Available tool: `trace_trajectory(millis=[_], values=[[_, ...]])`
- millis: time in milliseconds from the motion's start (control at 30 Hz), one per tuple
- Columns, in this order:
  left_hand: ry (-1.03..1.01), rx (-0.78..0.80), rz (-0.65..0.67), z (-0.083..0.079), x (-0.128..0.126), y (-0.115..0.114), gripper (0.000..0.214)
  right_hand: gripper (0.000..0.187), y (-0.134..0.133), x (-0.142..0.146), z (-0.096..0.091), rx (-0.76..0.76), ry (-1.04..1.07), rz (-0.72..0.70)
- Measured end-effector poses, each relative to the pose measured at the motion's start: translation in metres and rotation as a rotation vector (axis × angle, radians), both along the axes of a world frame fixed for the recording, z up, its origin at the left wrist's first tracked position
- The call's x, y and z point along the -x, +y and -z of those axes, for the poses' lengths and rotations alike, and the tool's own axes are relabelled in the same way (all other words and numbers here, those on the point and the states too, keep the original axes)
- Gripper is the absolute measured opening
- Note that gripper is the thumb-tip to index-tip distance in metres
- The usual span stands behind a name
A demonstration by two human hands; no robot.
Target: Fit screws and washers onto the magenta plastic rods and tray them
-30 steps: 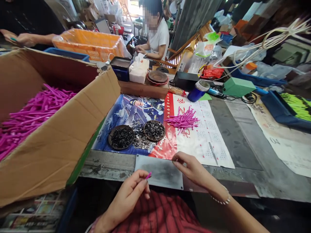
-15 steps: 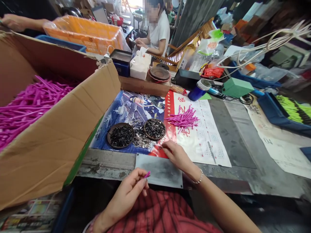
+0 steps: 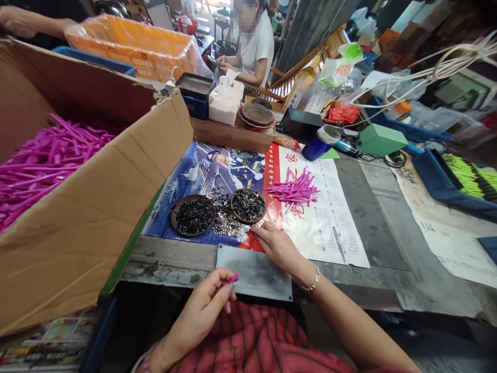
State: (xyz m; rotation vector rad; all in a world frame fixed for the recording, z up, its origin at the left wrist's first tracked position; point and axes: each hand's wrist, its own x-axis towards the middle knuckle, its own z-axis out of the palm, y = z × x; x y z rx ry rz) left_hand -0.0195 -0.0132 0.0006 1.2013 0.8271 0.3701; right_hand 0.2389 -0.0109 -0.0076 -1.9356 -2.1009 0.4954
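Observation:
My left hand (image 3: 212, 298) is closed in a pinch on a small pink plastic stick (image 3: 234, 278); only its tip shows past the fingers. With fingers stretched out, my right hand (image 3: 277, 246) reaches to the near edge of the loose small metal rings (image 3: 229, 225). Its fingertips touch the sheet among them, and nothing shows in its fingers. Just beyond is a round dish (image 3: 248, 205) of dark and shiny small parts. To its left stands another round dish (image 3: 193, 215) full of short black pins. A pile of pink sticks (image 3: 295, 189) lies on the calendar sheet.
A large cardboard box (image 3: 116, 207) of pink sticks fills the left side. A grey metal plate (image 3: 256, 274) lies at the table edge. Tweezers (image 3: 338, 243) and a blue cup (image 3: 320, 142) are to the right. Across the table sits a person (image 3: 256, 46).
My right hand has moved slightly left and forward, and its fingers have stretched out over the small rings. My left hand keeps its hold on the pink stick, almost unmoved.

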Motion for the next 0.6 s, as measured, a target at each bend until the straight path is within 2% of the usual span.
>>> trace_trajectory(millis=[167,300,467,600], values=[[0.003,0.009,0.019,-0.001,-0.002,0.000,0.033,0.023,-0.007,-0.008,-0.003,-0.057,0.181,0.019],[0.006,0.001,0.051,-0.002,-0.005,0.001,0.032,0.021,-0.007,-0.009,-0.002,-0.056,0.146,0.054],[-0.004,-0.007,0.063,-0.001,-0.005,0.000,0.031,0.021,-0.003,0.004,-0.002,-0.002,0.054,0.022],[-0.010,0.010,0.032,0.000,0.000,-0.001,0.032,0.018,-0.002,0.010,-0.006,0.046,0.116,-0.038]])
